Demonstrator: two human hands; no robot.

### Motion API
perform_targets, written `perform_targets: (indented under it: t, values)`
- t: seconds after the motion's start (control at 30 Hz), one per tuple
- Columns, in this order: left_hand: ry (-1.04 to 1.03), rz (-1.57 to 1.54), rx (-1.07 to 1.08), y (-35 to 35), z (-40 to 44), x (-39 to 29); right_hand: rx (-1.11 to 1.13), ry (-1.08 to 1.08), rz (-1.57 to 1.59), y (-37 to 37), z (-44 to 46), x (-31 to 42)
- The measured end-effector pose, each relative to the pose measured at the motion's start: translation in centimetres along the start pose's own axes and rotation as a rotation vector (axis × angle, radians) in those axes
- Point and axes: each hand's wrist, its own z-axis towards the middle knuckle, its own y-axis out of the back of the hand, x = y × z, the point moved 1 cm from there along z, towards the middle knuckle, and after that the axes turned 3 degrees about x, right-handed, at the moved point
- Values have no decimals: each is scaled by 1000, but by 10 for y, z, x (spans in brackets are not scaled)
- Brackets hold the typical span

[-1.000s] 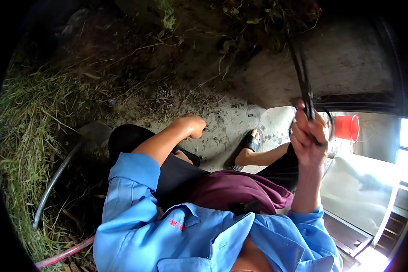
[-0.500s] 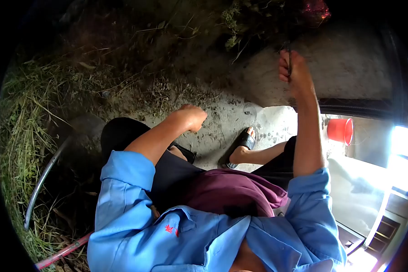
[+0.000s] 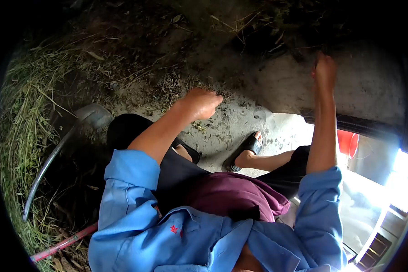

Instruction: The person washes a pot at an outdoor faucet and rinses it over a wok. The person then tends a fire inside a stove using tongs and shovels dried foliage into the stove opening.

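Observation:
My left hand (image 3: 201, 104) is closed above the littered concrete, knuckles up. Its curled fingers hide whatever may be inside. Farther out at the upper right, my right hand (image 3: 325, 71) is closed in front of a grey-brown panel (image 3: 281, 84). A dark area lies just beyond this hand, and what it grips cannot be made out. The two hands are well apart. Below them are my dark trousers and a sandalled foot (image 3: 255, 144).
Cut grass (image 3: 27, 118) lies along the left. A shovel-like blade (image 3: 95, 116) with a curved metal handle rests there, near a red pole (image 3: 63, 244). A red bucket (image 3: 347, 143) and a pale glossy panel (image 3: 360, 204) are at the right.
My right hand first moved up and away with dark straps in it, then shifted right; the straps are no longer distinct. My left hand, still closed, has moved slightly up and right.

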Motion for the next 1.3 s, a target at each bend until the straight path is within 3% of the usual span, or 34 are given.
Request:
perform_targets:
  t: [0.03, 0.13, 0.2, 0.23, 0.27, 0.33, 0.4, 0.43, 0.5, 0.6, 0.7, 0.77, 0.9, 0.97, 1.07, 1.13, 1.2, 1.3]
  values:
    - [1, -1, 0, 1, 1, -1, 1, 0, 0, -4, 17, -8]
    - [-20, -48, 4, 2, 4, -1, -327, 281, -362, -16, 40, -22]
    - [-5, -31, -113, -2, 6, 0, -239, 321, -602, -21, 30, -3]
    - [6, -3, -69, -1, 7, 0, -256, 328, -625, -22, 32, -3]
    - [-15, -12, -82, 3, 9, -3, -280, 340, -530, -26, 33, -9]
    - [83, -14, 170, 5, 9, -7, -304, 356, -448, -27, 32, -16]
    - [61, -23, 148, 0, 10, -6, 0, 87, 20, -26, 24, -24]
    - [49, -22, 135, -3, 11, -6, -1, 88, 11, -25, 16, -23]
    - [46, -30, 148, 1, 10, -7, 185, -56, 664, -24, -5, -21]
    - [32, -31, 107, -5, 8, -3, 254, -65, 901, -20, -40, -16]
    - [43, -42, 62, -5, 7, -2, 296, -101, 952, -10, -98, -16]
    - [65, -24, 161, 0, 7, -4, 309, -132, 965, 1, -143, -24]
    - [70, -27, 166, -3, 7, -4, 281, -192, 978, 29, -221, -38]
    - [35, -18, 32, -10, 7, -4, 331, -199, 937, 46, -236, -34]
    - [65, -35, 165, -8, 11, -9, 338, -196, 1046, 58, -224, -19]
    - [70, -21, 182, -7, 13, -12, 448, -102, 1033, 60, -194, -17]
    - [87, -14, 192, -5, 14, -11, 471, -143, 1020, 59, -156, -8]
    - [100, 7, 191, -6, 15, -3, 487, -139, 855, 45, -99, 10]
